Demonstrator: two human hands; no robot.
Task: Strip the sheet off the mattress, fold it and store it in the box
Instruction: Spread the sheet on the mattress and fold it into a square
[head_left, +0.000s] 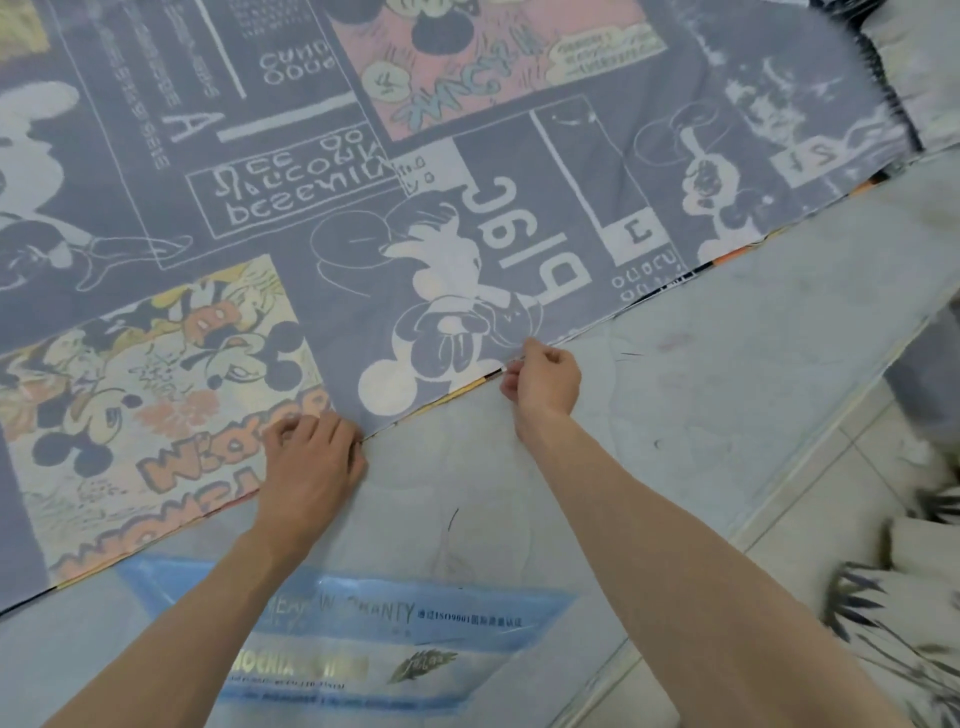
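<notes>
The sheet (363, 182) was dusty blue-grey with pale cartoon-mouse figures, lettering, and orange and pink comic panels. Below the grip, the mattress (675, 395) was pale grey, its label (363, 639) blue.

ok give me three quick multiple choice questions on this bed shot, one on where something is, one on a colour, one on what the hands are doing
1. Where does the blue warranty label lie?
A. on the bare mattress, near the bottom of the view
B. on top of the sheet
C. on the floor tiles

2. What is the main ground colour of the cartoon-print sheet?
A. bright green
B. greyish blue
C. red

3. What are the hands doing?
A. both hang idle, off the bed
B. one carries a box
C. both grip the sheet's edge

Answers:
1 A: the label sits on the uncovered mattress, between the forearms.
2 B: the cloth is greyish blue with pale and orange panels.
3 C: the left hand and right hand curl on the edge where the sheet meets the mattress.
</notes>
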